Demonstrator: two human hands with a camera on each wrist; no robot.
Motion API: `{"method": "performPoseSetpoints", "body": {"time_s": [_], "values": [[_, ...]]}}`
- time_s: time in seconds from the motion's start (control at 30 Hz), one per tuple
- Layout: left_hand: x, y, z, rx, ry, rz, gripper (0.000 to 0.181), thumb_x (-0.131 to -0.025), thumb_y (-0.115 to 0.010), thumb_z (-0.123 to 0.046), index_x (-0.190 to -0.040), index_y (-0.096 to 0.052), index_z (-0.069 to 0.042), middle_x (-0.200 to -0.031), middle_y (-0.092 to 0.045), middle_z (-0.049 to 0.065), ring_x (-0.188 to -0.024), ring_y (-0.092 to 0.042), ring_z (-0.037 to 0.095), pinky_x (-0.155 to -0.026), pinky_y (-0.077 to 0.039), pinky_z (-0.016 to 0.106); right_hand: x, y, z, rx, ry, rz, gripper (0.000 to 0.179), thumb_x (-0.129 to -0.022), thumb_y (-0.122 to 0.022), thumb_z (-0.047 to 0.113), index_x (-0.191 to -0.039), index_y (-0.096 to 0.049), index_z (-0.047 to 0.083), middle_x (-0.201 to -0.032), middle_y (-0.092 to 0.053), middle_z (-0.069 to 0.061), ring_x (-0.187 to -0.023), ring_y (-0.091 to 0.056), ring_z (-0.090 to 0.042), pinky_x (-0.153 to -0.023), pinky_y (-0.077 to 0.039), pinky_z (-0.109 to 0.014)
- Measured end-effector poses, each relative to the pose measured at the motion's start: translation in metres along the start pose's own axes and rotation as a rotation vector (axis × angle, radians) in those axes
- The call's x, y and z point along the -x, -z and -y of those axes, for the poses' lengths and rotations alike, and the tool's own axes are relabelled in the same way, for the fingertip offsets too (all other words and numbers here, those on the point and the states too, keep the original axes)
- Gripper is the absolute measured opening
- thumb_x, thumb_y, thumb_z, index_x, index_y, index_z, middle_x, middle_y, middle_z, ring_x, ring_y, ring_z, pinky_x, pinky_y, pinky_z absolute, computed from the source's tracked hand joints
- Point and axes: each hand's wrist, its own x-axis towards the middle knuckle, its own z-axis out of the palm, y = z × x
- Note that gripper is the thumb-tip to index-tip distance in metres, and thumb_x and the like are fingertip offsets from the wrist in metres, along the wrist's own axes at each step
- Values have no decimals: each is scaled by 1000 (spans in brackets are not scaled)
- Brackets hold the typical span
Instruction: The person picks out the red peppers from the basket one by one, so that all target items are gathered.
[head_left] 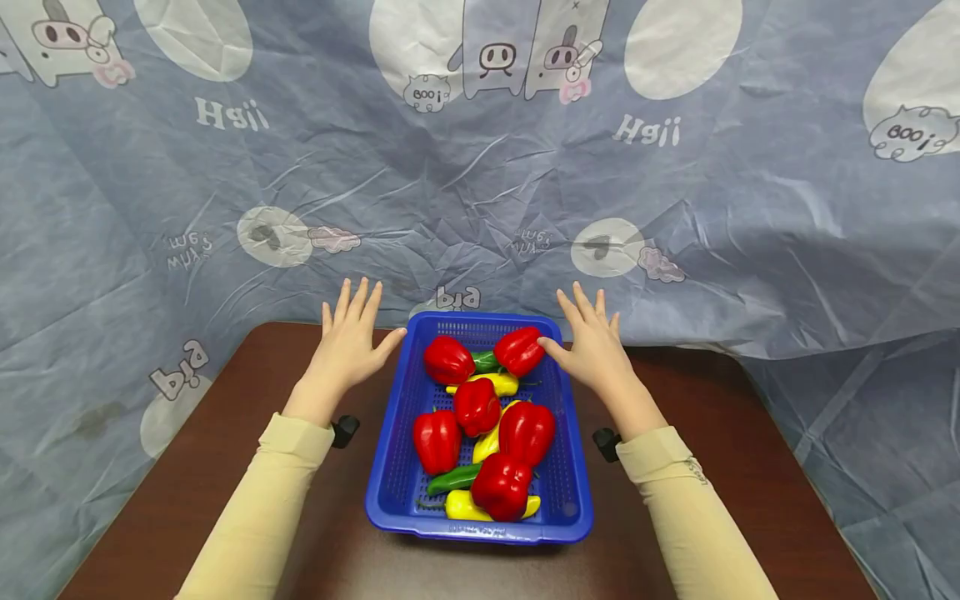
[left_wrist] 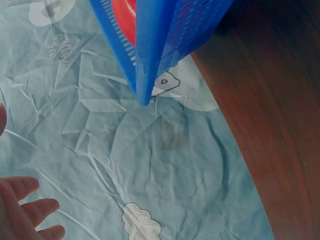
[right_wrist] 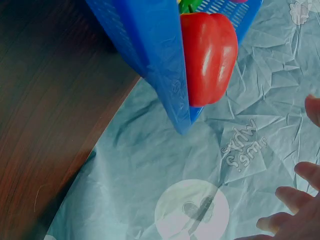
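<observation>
A blue plastic basket (head_left: 380, 467) with perforated walls stands on the brown table. Inside it lie several red bell peppers (head_left: 527, 433), yellow peppers (head_left: 468, 506) and green peppers (head_left: 454, 479). My left hand (head_left: 347, 350) is spread beside the basket's far left side, holding nothing. On the other side, my right hand (head_left: 592, 350) is spread too, its thumb overlapping the far right bell pepper in the head view. The right wrist view has the basket's corner with a red bell pepper (right_wrist: 210, 57) inside, the fingers apart from it. Fingertips show at the left wrist view's lower left.
The dark brown table (head_left: 720, 467) extends on both sides of the basket. A wrinkled grey-blue cloth (head_left: 450, 183) with cartoon prints hangs behind the table and down its sides. Small black wrist devices (head_left: 345, 431) sit at both sleeve cuffs.
</observation>
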Motion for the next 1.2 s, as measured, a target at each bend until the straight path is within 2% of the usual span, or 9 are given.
{"method": "performPoseSetpoints", "body": {"time_s": [0.23, 0.4, 0.67, 0.83, 0.97, 1.13, 1.2], "values": [[5, -4, 9, 68, 14, -1, 81, -99, -49, -49, -159, -12, -8, -164, -11, 21, -152, 3, 41, -115, -1, 70, -5, -8, 3, -2, 48, 64, 88, -87, -73, 38, -157, -26, 11, -164, -13, -18, -149, 3, -48, -112, -4, -73], [8, -12, 16, 83, 29, -8, 80, -99, -51, -47, -158, -15, -7, -163, -13, 22, -151, 0, 42, -115, -4, 70, -7, -16, 0, -12, 81, 105, 92, -83, -79, 34, -156, -28, 11, -164, -15, -18, -149, -1, -49, -112, -6, -73], [17, -25, 25, 112, 49, -2, 79, -99, -52, -46, -158, -18, -6, -162, -16, 22, -151, -5, 43, -116, -7, 68, -11, -31, -3, -6, 139, 104, 93, -78, -84, 30, -153, -34, 9, -161, -23, -20, -147, -10, -51, -112, -14, -72], [22, -32, 30, 145, 49, 3, 78, -99, -53, -43, -157, -18, -4, -162, -17, 24, -149, -12, 45, -116, -16, 65, -13, -38, -5, -15, 160, 122, 94, -77, -85, 28, -154, -34, 9, -161, -25, -19, -147, -12, -50, -113, -15, -70], [26, -40, 32, 198, 49, 10, 77, -100, -53, -41, -157, -18, -4, -161, -19, 23, -145, -19, 48, -114, -24, 65, -16, -42, -6, -19, 170, 131, 93, -77, -85, 28, -153, -34, 9, -160, -26, -18, -147, -15, -49, -114, -17, -67], [30, -50, 31, 275, 52, 6, 72, -100, -54, -38, -156, -23, -5, -158, -25, 23, -143, -25, 47, -114, -26, 63, -18, -49, -7, -16, 204, 122, 91, -76, -85, 25, -152, -38, 7, -158, -31, -19, -146, -20, -49, -114, -21, -66], [32, -54, 31, 302, 51, -4, 70, -100, -56, -36, -155, -27, -3, -156, -29, 23, -141, -32, 45, -113, -29, 61, -20, -52, -8, -19, 227, 112, 90, -75, -86, 24, -150, -40, 6, -156, -33, -20, -145, -22, -50, -114, -22, -66]]}}
